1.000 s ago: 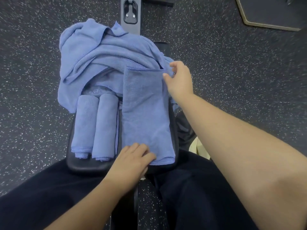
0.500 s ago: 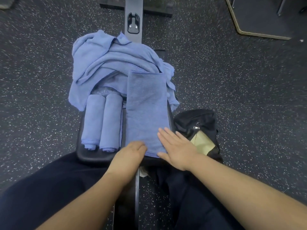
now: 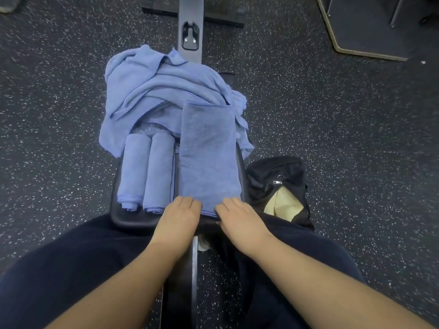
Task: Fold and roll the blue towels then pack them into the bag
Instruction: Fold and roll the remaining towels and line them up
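Observation:
A folded blue towel [image 3: 207, 153] lies as a long strip along the right side of the black bench pad [image 3: 133, 220]. My left hand [image 3: 179, 217] and my right hand [image 3: 238, 218] sit side by side at its near end, fingers curled over the edge. Two rolled blue towels [image 3: 147, 172] lie side by side on the pad's left. A heap of loose blue towels [image 3: 161, 86] covers the far end of the bench. The black bag [image 3: 276, 184] stands open on the floor right of the bench, showing a yellow lining.
The bench's grey metal beam [image 3: 190, 17] runs away from me over speckled dark rubber floor. A dark mat with a tan edge [image 3: 370, 32] lies at the far right. My dark-trousered legs straddle the bench.
My right hand came back from the folded towel's far end to its near end and now curls over the edge beside my left hand. The view shifted, revealing the bag.

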